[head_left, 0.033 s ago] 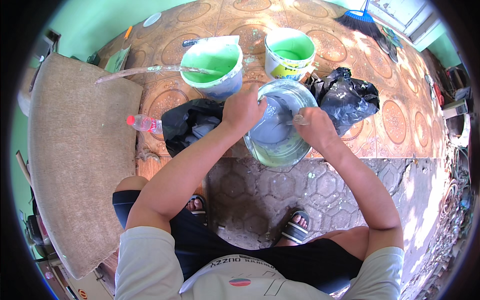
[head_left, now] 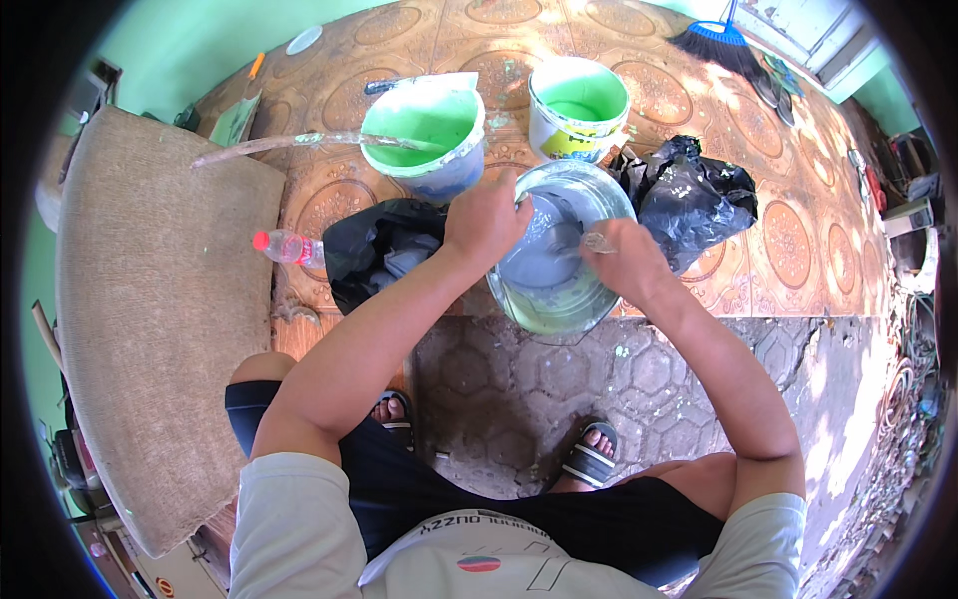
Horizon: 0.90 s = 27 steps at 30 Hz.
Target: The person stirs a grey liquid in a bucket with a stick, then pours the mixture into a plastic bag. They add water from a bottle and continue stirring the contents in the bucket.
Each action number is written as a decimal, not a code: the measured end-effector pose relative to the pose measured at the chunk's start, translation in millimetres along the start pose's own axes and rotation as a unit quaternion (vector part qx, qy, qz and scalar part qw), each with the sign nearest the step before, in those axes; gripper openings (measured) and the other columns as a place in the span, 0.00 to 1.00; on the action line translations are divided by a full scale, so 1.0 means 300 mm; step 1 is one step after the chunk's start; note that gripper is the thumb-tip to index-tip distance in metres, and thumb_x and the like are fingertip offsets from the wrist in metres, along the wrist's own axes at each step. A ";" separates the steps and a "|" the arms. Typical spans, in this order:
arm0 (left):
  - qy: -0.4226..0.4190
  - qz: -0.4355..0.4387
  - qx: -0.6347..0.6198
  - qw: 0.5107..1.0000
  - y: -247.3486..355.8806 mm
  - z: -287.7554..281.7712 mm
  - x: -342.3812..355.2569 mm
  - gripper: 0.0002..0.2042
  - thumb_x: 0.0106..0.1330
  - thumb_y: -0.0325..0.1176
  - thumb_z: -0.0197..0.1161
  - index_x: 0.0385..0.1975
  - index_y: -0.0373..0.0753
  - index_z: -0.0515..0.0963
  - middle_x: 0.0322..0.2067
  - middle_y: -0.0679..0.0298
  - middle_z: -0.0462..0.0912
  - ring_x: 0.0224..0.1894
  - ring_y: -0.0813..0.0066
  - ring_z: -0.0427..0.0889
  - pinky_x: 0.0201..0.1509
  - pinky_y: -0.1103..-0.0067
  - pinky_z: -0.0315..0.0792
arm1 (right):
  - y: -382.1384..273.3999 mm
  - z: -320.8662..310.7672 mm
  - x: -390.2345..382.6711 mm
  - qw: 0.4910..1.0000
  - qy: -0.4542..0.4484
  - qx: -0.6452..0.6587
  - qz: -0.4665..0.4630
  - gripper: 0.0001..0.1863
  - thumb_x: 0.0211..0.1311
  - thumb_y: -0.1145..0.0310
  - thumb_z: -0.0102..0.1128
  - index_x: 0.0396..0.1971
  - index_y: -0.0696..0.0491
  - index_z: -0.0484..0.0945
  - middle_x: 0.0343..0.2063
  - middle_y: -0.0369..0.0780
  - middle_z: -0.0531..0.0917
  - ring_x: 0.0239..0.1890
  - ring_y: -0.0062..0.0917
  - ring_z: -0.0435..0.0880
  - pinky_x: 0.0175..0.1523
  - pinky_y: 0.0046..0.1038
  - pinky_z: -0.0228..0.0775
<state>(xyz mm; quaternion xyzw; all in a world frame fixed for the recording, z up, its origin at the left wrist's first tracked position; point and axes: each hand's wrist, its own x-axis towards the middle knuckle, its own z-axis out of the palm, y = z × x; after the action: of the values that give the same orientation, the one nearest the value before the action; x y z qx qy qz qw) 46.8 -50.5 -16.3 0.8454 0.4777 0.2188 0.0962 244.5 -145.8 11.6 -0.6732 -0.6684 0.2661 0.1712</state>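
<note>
A bucket [head_left: 544, 311] of grey, paint-like liquid [head_left: 537, 262] stands in front of me, tilted a little. Its left rim is held by my left hand [head_left: 481, 222], the fingers closed over the edge. Over the right side of the opening, my right hand [head_left: 631, 262] is closed round a paint-smeared stick [head_left: 597, 243] that reaches into the bucket; much of the stick is hidden by the hand. Behind stand two white pails with pale green paint, one at left [head_left: 424, 180] and one at right [head_left: 579, 140]. A long stick [head_left: 269, 144] rests across the left pail.
Black plastic bags lie left [head_left: 364, 245] and right [head_left: 699, 200] of the bucket. A clear bottle [head_left: 289, 248] with a red cap lies at left, near a brown padded panel [head_left: 165, 299]. A scraper [head_left: 429, 82] rests at the left pail's far rim. A broom [head_left: 720, 40] stands far right.
My right hand and the stick's visible end have shifted very slightly at the bucket's right side. My left hand stays on the rim.
</note>
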 end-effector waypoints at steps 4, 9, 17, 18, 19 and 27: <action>0.007 0.005 -0.009 1.000 -0.004 0.014 0.004 0.16 0.64 0.43 0.63 0.41 0.36 0.77 0.20 0.48 0.81 0.26 0.46 0.83 0.30 0.57 0.76 | 0.025 0.026 0.009 1.000 -0.007 0.000 -0.009 0.12 0.62 0.64 0.60 0.33 0.58 0.84 0.33 0.55 0.84 0.40 0.52 0.84 0.46 0.42 0.77; 0.012 0.005 -0.004 1.000 -0.001 0.008 0.000 0.16 0.64 0.43 0.63 0.41 0.36 0.77 0.20 0.48 0.81 0.25 0.46 0.83 0.30 0.57 0.76 | 0.004 -0.006 0.001 1.000 0.003 -0.007 0.002 0.14 0.62 0.63 0.60 0.33 0.60 0.84 0.31 0.56 0.84 0.40 0.52 0.84 0.47 0.43 0.77; 0.002 0.006 -0.003 1.000 0.007 -0.003 0.001 0.16 0.64 0.43 0.64 0.40 0.35 0.77 0.19 0.49 0.81 0.24 0.46 0.83 0.29 0.57 0.76 | 0.004 -0.014 0.009 1.000 0.010 -0.024 -0.005 0.15 0.62 0.62 0.59 0.34 0.61 0.84 0.33 0.58 0.84 0.40 0.51 0.85 0.48 0.43 0.77; 0.007 0.007 -0.002 1.000 0.005 0.001 0.002 0.16 0.64 0.43 0.64 0.40 0.35 0.77 0.19 0.49 0.81 0.24 0.46 0.83 0.29 0.57 0.76 | 0.007 -0.005 0.007 1.000 -0.010 0.018 -0.001 0.15 0.62 0.62 0.60 0.33 0.61 0.84 0.33 0.58 0.84 0.40 0.51 0.85 0.48 0.43 0.77; 0.012 0.009 -0.001 1.000 0.003 0.005 0.003 0.16 0.64 0.43 0.64 0.40 0.35 0.77 0.19 0.49 0.81 0.24 0.46 0.83 0.29 0.56 0.76 | 0.011 0.001 0.006 0.998 -0.030 0.059 0.002 0.15 0.62 0.62 0.60 0.33 0.61 0.84 0.33 0.58 0.84 0.40 0.51 0.85 0.48 0.43 0.77; 0.017 0.008 -0.010 1.000 0.011 0.007 0.002 0.16 0.64 0.43 0.64 0.42 0.37 0.77 0.19 0.49 0.81 0.25 0.47 0.83 0.30 0.57 0.76 | 0.022 0.007 0.010 0.999 -0.016 -0.030 -0.027 0.15 0.62 0.63 0.59 0.31 0.61 0.83 0.32 0.58 0.84 0.41 0.50 0.85 0.49 0.43 0.77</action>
<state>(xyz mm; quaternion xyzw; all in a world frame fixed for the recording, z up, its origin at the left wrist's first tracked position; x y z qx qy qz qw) 50.5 -51.6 -16.6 0.8443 0.4706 0.2381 0.0949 248.5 -143.5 5.5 -0.6553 -0.6969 0.2517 0.1472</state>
